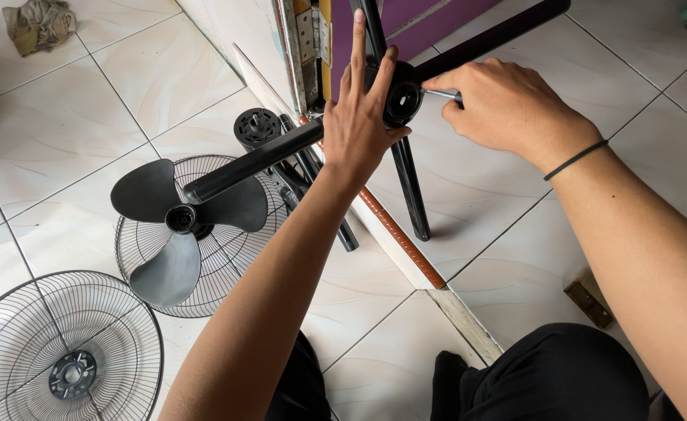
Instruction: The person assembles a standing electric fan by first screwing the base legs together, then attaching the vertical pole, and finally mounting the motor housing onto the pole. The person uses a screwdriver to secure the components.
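A black cross-shaped fan stand base [406,168] lies on the tiled floor, its round hub [402,97] raised toward me. My left hand [363,117] rests flat against the hub with fingers stretched upward, steadying it. My right hand [503,101] is closed around a thin metal tool [439,93] whose tip points into the hub's side. A dark band circles my right wrist. One leg [254,161] of the base reaches left over the fan blade.
A black three-blade fan propeller [173,222] lies on a wire grille [226,281]. Another wire grille [63,351] sits at the lower left. A black round motor part [256,127], a crumpled rag [39,23], a purple door [413,23] and a wooden block [589,298] are nearby.
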